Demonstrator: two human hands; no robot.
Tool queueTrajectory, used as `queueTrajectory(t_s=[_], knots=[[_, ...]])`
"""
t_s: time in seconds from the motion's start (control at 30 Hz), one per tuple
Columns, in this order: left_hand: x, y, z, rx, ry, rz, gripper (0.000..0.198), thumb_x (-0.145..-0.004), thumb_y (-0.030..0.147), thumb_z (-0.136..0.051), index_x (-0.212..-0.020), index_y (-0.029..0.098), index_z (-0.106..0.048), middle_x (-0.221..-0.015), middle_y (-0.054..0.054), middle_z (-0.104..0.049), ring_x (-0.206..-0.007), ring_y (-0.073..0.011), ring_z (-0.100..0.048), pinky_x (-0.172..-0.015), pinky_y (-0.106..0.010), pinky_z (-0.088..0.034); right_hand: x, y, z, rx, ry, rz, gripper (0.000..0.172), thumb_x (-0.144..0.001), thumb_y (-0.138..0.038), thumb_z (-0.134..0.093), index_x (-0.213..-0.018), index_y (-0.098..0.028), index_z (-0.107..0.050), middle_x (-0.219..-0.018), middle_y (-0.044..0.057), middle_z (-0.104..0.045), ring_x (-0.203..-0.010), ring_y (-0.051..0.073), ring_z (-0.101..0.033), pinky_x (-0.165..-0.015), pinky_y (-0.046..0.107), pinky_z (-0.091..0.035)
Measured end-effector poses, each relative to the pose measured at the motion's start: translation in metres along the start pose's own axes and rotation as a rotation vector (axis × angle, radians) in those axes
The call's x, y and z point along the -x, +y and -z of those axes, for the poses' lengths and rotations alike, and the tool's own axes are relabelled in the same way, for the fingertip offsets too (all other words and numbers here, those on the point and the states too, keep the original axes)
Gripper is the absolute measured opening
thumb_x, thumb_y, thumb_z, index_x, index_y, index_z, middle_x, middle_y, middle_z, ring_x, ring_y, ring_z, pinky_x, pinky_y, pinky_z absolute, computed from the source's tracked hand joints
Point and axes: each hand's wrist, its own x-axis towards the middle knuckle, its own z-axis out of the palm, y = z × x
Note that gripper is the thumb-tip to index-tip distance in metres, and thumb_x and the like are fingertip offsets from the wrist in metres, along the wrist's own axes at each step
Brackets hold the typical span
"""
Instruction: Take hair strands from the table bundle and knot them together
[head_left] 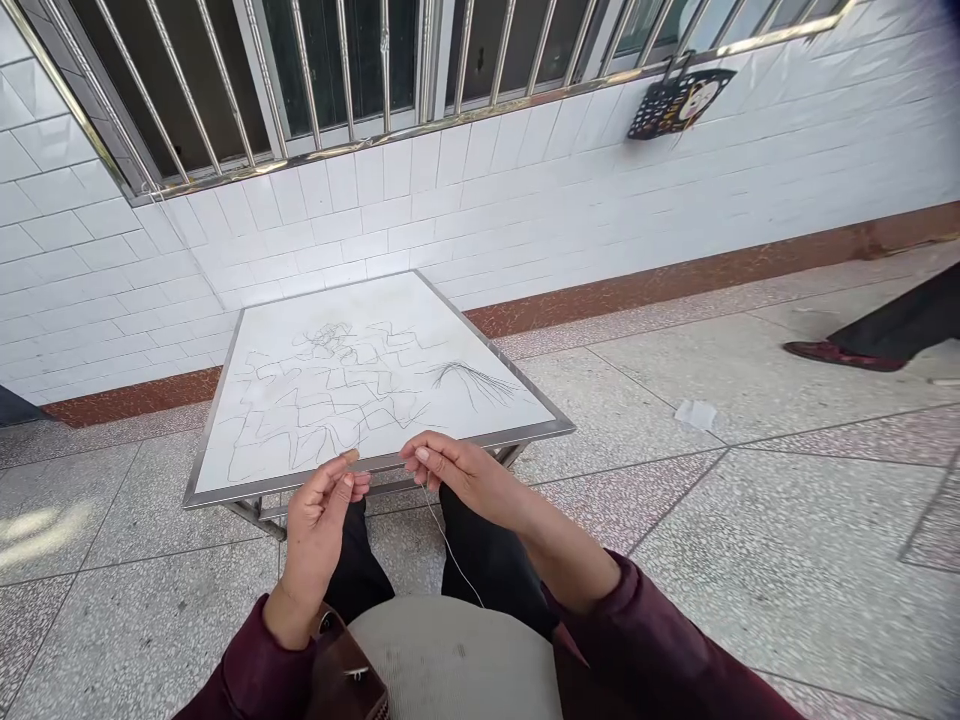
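Note:
Both my hands are raised over the near edge of a white table (pixel 262 455) with a metal rim. My left hand (pixel 319 515) has its thumb and index finger brought together; what they hold, if anything, is too small to tell. To its right, my right hand (pixel 461 475) pinches a thin pale thread (pixel 448 545) that hangs down toward my lap. The two hands are apart. Thin dark wire-like strands (pixel 337 385) lie in bent lines across the tabletop, and a bundle of dark strands (pixel 480 378) rests near its right edge.
A brown bag (pixel 349 665) lies at my lap beside a grey round surface (pixel 457 660). Another person's shoe (pixel 847 354) is at the right, with a white scrap (pixel 696 414) on the floor. A dotted bag (pixel 679 103) hangs from the window bars above the tiled wall.

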Motion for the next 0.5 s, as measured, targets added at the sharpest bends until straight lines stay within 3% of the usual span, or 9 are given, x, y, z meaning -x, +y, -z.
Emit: queueTrajectory(t_s=[0.2,0.37,0.5], knots=[[0.006,0.002,0.000,-0.006,0.023,-0.010,0.035,-0.086,0.040,-0.066,-0.113,0.019,-0.070,-0.094,-0.007,-0.076,-0.082,-0.0180,-0.071,-0.082,-0.035,-0.058,0.006,-0.001,-0.018,-0.027,-0.017,-0.043,0.017,-0.089,-0.037,-0.055,-0.094,-0.023,-0.064,-0.077,0.000,-0.063,-0.064,0.013,-0.057,-0.055,0.023,-0.046],[0.010,0.002,0.003,-0.021,-0.003,-0.007,0.035,-0.088,0.039,-0.064,-0.116,0.018,-0.068,-0.096,-0.007,-0.076,-0.085,-0.0177,-0.070,-0.083,-0.033,-0.057,0.006,0.002,-0.021,0.176,0.115,0.118,0.017,-0.089,-0.030,-0.050,-0.085,-0.023,-0.065,-0.075,0.000,-0.060,-0.054,0.011,-0.051,-0.055,0.024,-0.043],[0.006,0.002,0.020,-0.049,0.127,-0.045,0.038,-0.089,0.039,-0.062,-0.121,0.018,-0.065,-0.094,-0.007,-0.075,-0.082,-0.0164,-0.069,-0.081,-0.032,-0.056,0.008,0.002,-0.008,0.262,0.212,0.094,0.017,-0.089,-0.028,-0.048,-0.081,-0.023,-0.062,-0.072,-0.001,-0.058,-0.051,0.010,-0.050,-0.054,0.025,-0.042]])
